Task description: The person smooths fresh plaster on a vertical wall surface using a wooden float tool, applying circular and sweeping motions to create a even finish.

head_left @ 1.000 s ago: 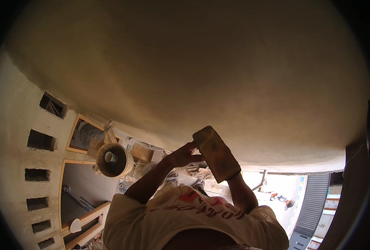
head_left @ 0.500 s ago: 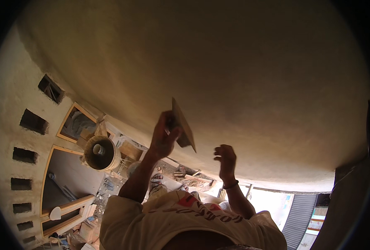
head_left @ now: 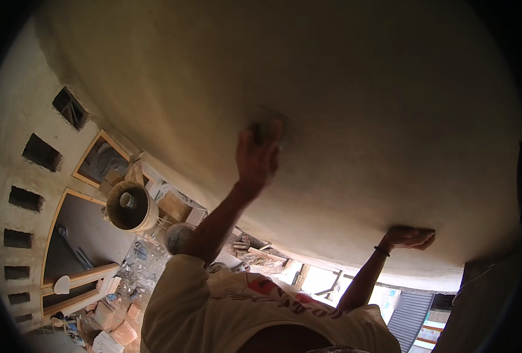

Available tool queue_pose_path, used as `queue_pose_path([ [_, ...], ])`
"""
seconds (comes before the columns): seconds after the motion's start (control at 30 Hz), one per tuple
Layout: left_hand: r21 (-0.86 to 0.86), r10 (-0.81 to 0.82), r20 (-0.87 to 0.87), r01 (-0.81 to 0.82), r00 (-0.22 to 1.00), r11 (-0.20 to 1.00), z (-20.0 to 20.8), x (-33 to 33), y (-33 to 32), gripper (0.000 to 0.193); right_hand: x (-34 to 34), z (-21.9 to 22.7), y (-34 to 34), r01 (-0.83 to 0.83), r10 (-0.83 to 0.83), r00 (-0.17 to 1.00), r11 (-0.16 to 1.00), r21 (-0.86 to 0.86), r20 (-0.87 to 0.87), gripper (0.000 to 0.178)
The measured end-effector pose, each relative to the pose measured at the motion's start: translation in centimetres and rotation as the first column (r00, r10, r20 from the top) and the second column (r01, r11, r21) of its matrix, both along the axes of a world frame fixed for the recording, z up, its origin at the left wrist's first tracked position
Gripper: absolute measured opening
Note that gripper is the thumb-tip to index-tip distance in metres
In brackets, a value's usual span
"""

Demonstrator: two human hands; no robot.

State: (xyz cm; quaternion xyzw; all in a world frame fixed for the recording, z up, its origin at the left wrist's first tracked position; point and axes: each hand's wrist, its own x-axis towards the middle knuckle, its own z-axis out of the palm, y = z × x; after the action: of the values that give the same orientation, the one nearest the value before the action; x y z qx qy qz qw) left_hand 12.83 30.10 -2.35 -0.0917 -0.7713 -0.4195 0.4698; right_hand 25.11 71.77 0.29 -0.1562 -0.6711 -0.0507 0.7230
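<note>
My left hand [head_left: 257, 157] is closed round the handle of a plastering trowel [head_left: 266, 132], held up against the broad plastered wall [head_left: 343, 147]. The hand is smeared by motion, and the trowel's blade hardly shows, lying nearly flat to the plaster. Farther right and lower, my right hand [head_left: 411, 237], with a dark band at the wrist, rests against the same wall. Its fingers point right, loosely bent, and no tool shows in it.
At left a large bucket [head_left: 133, 206] holds a small container. Beyond it stand wood-framed openings [head_left: 87, 235] and a wall with several square holes [head_left: 41, 153]. Rubble and broken bricks [head_left: 117, 320] lie on the floor below. A grey corrugated shutter [head_left: 411, 317] is at lower right.
My left hand has moved up and right, bringing the trowel from edge-on to nearly flat on the wall. My right hand has moved right and now touches the wall.
</note>
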Motion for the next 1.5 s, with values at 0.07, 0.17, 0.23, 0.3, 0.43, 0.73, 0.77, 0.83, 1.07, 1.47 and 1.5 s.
queue_pose_path([
  [0.07, 0.231, -0.087, 0.095, 0.063, 0.992, 0.971, 4.1, -0.9, -0.9, 0.062, -0.1, 0.2, -0.4, -0.036, 0.036, 0.999, 0.999, 0.010, -0.002, 0.068],
  [0.17, 0.088, -0.122, 0.005, 0.122, 0.992, 0.989, 8.8, 0.8, 1.9, 0.060, -0.3, -0.5, 0.0, -0.069, 0.069, 0.998, 0.997, 0.029, 0.001, 0.064],
  [0.23, -0.190, -0.056, -0.125, 0.032, 0.991, 0.981, 6.2, 3.0, 5.6, 0.058, -0.2, -0.6, 0.5, -0.072, 0.071, 0.997, 0.996, 0.057, 0.015, 0.064],
  [0.3, -0.205, -0.005, -0.124, -0.020, 0.992, 0.979, 0.1, 2.7, 5.5, 0.055, -0.1, -0.4, 0.3, -0.061, 0.059, 0.998, 0.996, 0.070, 0.024, 0.067],
  [0.43, 0.143, 0.003, 0.055, -0.011, 0.998, 0.990, 3.1, 0.8, 1.6, 0.057, 0.3, -0.2, 0.4, -0.041, 0.041, 0.999, 0.998, 0.050, 0.007, 0.064],
  [0.73, -0.113, 0.073, -0.017, -0.075, 0.997, 0.991, -3.8, 3.5, 6.5, 0.060, 0.2, -0.2, 0.5, -0.092, 0.089, 0.996, 0.990, 0.109, 0.024, 0.058],
  [0.77, -0.063, 0.126, 0.069, -0.121, 0.990, 0.991, -2.8, 2.6, 5.0, 0.057, 0.2, -0.1, 0.5, -0.090, 0.088, 0.996, 0.989, 0.118, 0.023, 0.058],
  [0.83, 0.338, -0.048, 0.084, 0.017, 0.995, 0.941, 4.1, 1.7, 3.0, 0.064, 0.8, -0.5, 0.7, -0.084, 0.080, 0.996, 0.988, 0.129, 0.040, 0.057],
  [1.07, -0.139, 0.022, -0.158, -0.045, 0.987, 0.989, -0.9, 4.2, 10.1, 0.062, 0.6, -0.7, 0.4, -0.111, 0.106, 0.993, 0.985, 0.132, 0.045, 0.055],
  [1.47, -0.116, 0.005, -0.116, -0.018, 0.993, 0.993, 9.2, 4.8, 11.0, 0.063, 0.5, -1.0, 1.0, -0.149, 0.142, 0.988, 0.975, 0.165, 0.054, 0.055],
  [1.5, -0.185, -0.020, -0.045, 0.012, 0.999, 0.983, 6.8, 6.1, 12.5, 0.064, 0.6, -1.0, 1.0, -0.153, 0.148, 0.988, 0.973, 0.171, 0.044, 0.055],
])
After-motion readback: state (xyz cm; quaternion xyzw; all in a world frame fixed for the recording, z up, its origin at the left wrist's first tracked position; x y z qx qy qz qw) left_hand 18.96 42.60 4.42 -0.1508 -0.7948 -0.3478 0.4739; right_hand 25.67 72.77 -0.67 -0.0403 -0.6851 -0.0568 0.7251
